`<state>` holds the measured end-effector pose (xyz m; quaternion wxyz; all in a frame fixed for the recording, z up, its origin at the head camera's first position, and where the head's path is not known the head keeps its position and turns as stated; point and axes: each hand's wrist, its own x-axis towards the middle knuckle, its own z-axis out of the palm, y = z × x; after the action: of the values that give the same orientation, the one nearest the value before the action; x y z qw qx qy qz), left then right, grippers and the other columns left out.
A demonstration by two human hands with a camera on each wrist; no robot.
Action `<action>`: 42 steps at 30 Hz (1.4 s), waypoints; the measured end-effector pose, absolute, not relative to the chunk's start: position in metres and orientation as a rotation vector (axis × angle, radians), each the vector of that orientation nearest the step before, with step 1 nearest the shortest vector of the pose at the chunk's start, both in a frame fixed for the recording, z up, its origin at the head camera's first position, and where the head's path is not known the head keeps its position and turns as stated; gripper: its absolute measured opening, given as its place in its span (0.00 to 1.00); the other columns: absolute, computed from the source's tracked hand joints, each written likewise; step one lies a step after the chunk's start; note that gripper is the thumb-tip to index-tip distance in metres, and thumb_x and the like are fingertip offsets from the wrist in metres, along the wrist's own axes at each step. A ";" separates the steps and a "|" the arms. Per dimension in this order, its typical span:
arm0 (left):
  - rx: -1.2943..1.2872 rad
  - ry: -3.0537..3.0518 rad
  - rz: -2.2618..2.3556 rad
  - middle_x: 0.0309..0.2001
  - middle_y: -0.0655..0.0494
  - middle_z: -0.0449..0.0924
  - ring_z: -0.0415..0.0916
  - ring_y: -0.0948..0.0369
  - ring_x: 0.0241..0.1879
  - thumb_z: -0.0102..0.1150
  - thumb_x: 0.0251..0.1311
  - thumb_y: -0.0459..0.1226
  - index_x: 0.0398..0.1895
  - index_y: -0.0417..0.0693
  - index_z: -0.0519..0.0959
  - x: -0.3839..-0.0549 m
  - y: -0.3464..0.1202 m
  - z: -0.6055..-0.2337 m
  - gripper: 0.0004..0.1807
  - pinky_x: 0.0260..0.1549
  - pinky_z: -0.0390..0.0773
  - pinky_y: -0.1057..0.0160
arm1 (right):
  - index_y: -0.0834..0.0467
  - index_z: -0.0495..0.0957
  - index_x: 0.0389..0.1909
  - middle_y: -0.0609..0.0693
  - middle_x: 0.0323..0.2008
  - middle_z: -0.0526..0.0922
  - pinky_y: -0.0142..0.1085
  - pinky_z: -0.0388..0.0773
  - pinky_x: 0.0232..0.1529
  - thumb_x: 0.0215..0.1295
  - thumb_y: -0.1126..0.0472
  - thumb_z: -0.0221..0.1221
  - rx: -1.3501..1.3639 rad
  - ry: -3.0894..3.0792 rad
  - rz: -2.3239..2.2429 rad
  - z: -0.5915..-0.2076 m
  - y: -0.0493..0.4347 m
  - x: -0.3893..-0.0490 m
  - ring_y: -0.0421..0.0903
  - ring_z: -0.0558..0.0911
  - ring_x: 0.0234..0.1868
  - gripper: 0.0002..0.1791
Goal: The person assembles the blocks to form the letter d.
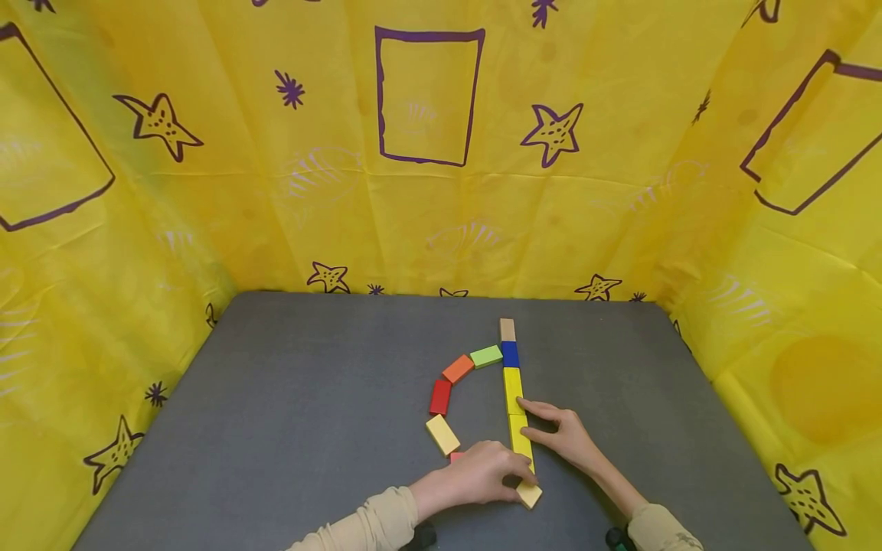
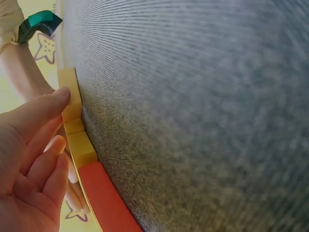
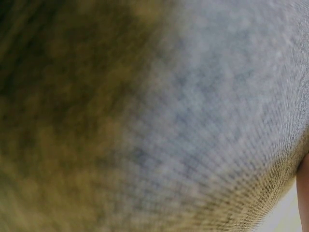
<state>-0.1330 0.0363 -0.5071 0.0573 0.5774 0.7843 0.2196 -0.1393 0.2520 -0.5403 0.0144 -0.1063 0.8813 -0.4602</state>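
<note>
My left hand (image 1: 485, 473) pinches a pale yellow block (image 1: 529, 496) at the near end of a straight row on the dark table. In the left wrist view, the thumb lies against this block (image 2: 72, 110), with a red block (image 2: 108, 198) close by. My right hand (image 1: 570, 440) touches the right side of the row with thumb and index finger extended, beside two bright yellow blocks (image 1: 513, 389). Beyond them, the row continues with a blue block (image 1: 510, 354) and a plain wooden block (image 1: 507, 329). The right wrist view mostly shows blurred table surface.
Left of the row curves an arc of green (image 1: 486, 356), orange (image 1: 458, 369), red (image 1: 441, 398) and cream (image 1: 442, 434) blocks. A pinkish-red block (image 1: 455, 457) is mostly hidden behind my left hand. Yellow patterned cloth (image 1: 441, 229) walls the grey table (image 1: 331, 383) at the back and sides.
</note>
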 end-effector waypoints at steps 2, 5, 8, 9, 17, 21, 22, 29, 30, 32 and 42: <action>1.750 2.381 0.665 0.44 0.71 0.84 0.76 0.76 0.50 0.69 0.51 0.42 0.44 0.59 0.85 -0.133 0.036 -0.507 0.14 0.46 0.71 0.82 | 0.50 0.75 0.60 0.46 0.58 0.78 0.42 0.72 0.60 0.54 0.48 0.66 -0.333 2.747 -1.432 -0.541 0.252 -0.140 0.51 0.75 0.62 0.30; 1.746 2.383 0.669 0.44 0.71 0.84 0.76 0.76 0.51 0.69 0.52 0.42 0.44 0.59 0.85 -0.133 0.035 -0.507 0.14 0.46 0.71 0.82 | 0.49 0.75 0.60 0.46 0.58 0.78 0.39 0.71 0.60 0.54 0.48 0.66 -0.334 2.750 -1.433 -0.542 0.252 -0.140 0.51 0.75 0.62 0.30; 1.745 2.387 0.670 0.44 0.71 0.84 0.76 0.76 0.51 0.69 0.52 0.41 0.44 0.59 0.85 -0.133 0.034 -0.506 0.14 0.46 0.71 0.82 | 0.49 0.75 0.60 0.46 0.58 0.78 0.45 0.72 0.60 0.55 0.47 0.66 -0.346 2.751 -1.431 -0.542 0.251 -0.140 0.52 0.75 0.62 0.30; 1.745 2.389 0.668 0.44 0.71 0.84 0.76 0.76 0.51 0.69 0.52 0.41 0.44 0.59 0.85 -0.133 0.034 -0.506 0.14 0.45 0.71 0.82 | 0.50 0.75 0.60 0.46 0.58 0.78 0.47 0.72 0.59 0.55 0.47 0.65 -0.351 2.750 -1.432 -0.542 0.251 -0.140 0.52 0.75 0.62 0.30; 1.730 2.387 0.675 0.44 0.71 0.84 0.76 0.77 0.51 0.69 0.52 0.41 0.44 0.58 0.85 -0.132 0.033 -0.506 0.14 0.47 0.71 0.82 | 0.50 0.74 0.60 0.46 0.59 0.78 0.51 0.70 0.59 0.55 0.48 0.65 -0.354 2.742 -1.431 -0.541 0.250 -0.140 0.52 0.74 0.62 0.30; 1.721 2.374 0.693 0.43 0.70 0.84 0.76 0.77 0.49 0.69 0.52 0.41 0.44 0.57 0.85 -0.131 0.032 -0.506 0.15 0.47 0.71 0.81 | 0.50 0.74 0.61 0.46 0.59 0.78 0.52 0.70 0.59 0.56 0.48 0.65 -0.348 2.730 -1.430 -0.540 0.249 -0.140 0.53 0.74 0.63 0.30; 1.724 2.372 0.699 0.43 0.70 0.84 0.77 0.77 0.48 0.69 0.51 0.42 0.44 0.57 0.85 -0.131 0.032 -0.507 0.15 0.46 0.71 0.81 | 0.50 0.74 0.61 0.47 0.59 0.78 0.52 0.69 0.60 0.56 0.48 0.65 -0.348 2.726 -1.433 -0.540 0.249 -0.140 0.53 0.73 0.63 0.30; 1.782 2.377 0.764 0.39 0.67 0.84 0.77 0.75 0.36 0.69 0.50 0.42 0.43 0.54 0.84 -0.130 0.030 -0.506 0.15 0.38 0.66 0.87 | 0.49 0.74 0.61 0.47 0.59 0.78 0.50 0.70 0.59 0.56 0.49 0.65 -0.355 2.729 -1.437 -0.542 0.250 -0.139 0.53 0.74 0.62 0.30; 1.779 2.375 0.784 0.38 0.66 0.84 0.77 0.75 0.35 0.69 0.51 0.42 0.43 0.53 0.84 -0.130 0.030 -0.505 0.15 0.37 0.66 0.87 | 0.49 0.74 0.60 0.46 0.58 0.78 0.50 0.70 0.59 0.56 0.49 0.65 -0.358 2.731 -1.438 -0.542 0.250 -0.140 0.52 0.74 0.62 0.30; 1.753 2.377 0.829 0.38 0.65 0.84 0.77 0.74 0.34 0.68 0.51 0.41 0.43 0.53 0.84 -0.129 0.028 -0.502 0.14 0.36 0.66 0.87 | 0.50 0.75 0.60 0.46 0.58 0.79 0.50 0.70 0.59 0.55 0.49 0.66 -0.358 2.729 -1.446 -0.542 0.250 -0.140 0.52 0.74 0.62 0.29; 1.446 2.366 1.189 0.45 0.60 0.85 0.81 0.67 0.47 0.68 0.53 0.39 0.46 0.48 0.84 -0.127 0.010 -0.477 0.16 0.45 0.74 0.78 | 0.50 0.74 0.61 0.48 0.59 0.78 0.53 0.69 0.59 0.56 0.49 0.65 -0.332 2.737 -1.370 -0.541 0.253 -0.140 0.54 0.74 0.62 0.30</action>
<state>-0.1267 0.0101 -0.4767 0.0624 0.4784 0.7826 0.3934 -0.1398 0.2526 -0.5410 0.0313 -0.1078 0.8885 -0.4449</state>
